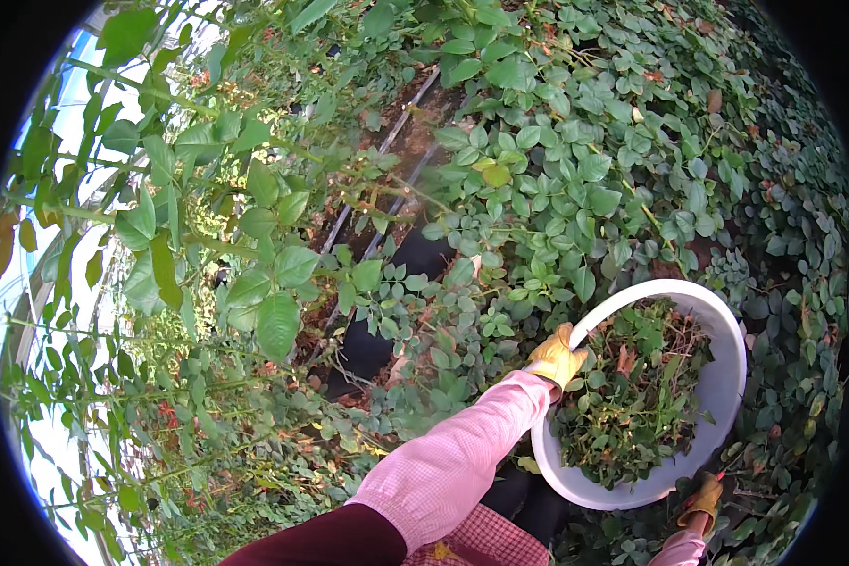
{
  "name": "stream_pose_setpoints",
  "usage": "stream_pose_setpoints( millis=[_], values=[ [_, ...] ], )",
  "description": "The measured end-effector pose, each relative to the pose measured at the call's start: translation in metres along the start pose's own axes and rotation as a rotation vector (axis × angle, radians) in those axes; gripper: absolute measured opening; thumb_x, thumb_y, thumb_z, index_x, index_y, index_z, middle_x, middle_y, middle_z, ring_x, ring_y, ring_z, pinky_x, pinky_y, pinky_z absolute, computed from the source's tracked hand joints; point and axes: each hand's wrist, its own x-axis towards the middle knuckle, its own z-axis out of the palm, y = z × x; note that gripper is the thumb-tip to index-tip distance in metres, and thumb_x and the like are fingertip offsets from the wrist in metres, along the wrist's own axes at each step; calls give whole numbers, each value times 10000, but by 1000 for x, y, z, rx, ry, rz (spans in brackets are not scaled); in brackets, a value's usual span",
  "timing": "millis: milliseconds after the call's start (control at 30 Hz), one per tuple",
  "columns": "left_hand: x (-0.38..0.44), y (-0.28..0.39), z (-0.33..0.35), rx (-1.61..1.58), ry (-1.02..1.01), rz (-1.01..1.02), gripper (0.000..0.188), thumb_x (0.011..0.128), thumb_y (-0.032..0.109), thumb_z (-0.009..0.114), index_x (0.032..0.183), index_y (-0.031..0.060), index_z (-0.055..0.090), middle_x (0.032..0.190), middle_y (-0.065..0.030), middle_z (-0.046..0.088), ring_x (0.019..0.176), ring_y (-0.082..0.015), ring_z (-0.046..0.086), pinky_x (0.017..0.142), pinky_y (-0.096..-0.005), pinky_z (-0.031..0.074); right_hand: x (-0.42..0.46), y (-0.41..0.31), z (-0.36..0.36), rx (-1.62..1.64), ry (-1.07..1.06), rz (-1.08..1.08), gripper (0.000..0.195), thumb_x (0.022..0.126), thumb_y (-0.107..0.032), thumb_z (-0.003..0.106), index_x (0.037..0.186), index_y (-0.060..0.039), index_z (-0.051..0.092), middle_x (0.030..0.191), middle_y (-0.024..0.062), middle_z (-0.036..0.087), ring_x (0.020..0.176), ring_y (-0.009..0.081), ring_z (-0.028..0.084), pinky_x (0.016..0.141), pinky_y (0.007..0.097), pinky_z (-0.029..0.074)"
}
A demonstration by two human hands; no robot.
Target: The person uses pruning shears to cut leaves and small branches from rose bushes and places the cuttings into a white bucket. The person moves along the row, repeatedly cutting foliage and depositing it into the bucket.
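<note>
My left hand (pixel 557 356), in a yellow work glove, grips the left rim of a white plastic tub (pixel 732 382). Cut leafy stems and twigs (pixel 630 403) fill much of the tub, some dried brown. The tub is tilted, so its mouth faces me. Low on the right, my right hand (pixel 703 499) is curled beside the tub's lower rim, in a similar glove. A small red tool part (pixel 720 476) shows at its fingers; the rest of that tool is hidden or too small to make out.
Dense rose bushes (pixel 538 141) crowd the right side. Long leafy canes (pixel 255 247) reach in from the left, close to the camera. Two thin pipes (pixel 378 156) run along the soil bed between the plants. A checked red garment (pixel 495 541) shows below my left sleeve.
</note>
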Motion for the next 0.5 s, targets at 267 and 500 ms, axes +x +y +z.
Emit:
stream_pose_setpoints(
  millis=[267, 500],
  values=[
    [25, -4, -9, 79, -113, 51, 414, 798, 127, 639, 1183, 131, 489, 998, -184, 619, 960, -399, 617, 829, -450, 490, 2, -39, 70, 935, -353, 174, 227, 881, -254, 629, 908, -29, 624, 644, 65, 567, 466, 208, 509, 431, 342, 442],
    [25, -11, -5, -119, -158, -25, 425, 779, 57, 662, 1189, 125, 573, 1125, -164, 648, 1063, -352, 627, 899, -404, 495, -28, -123, 18, 293, 128, 34, 308, 801, -279, 620, 856, 24, 610, 629, 122, 562, 510, 259, 536, 514, 383, 436]
  ],
)
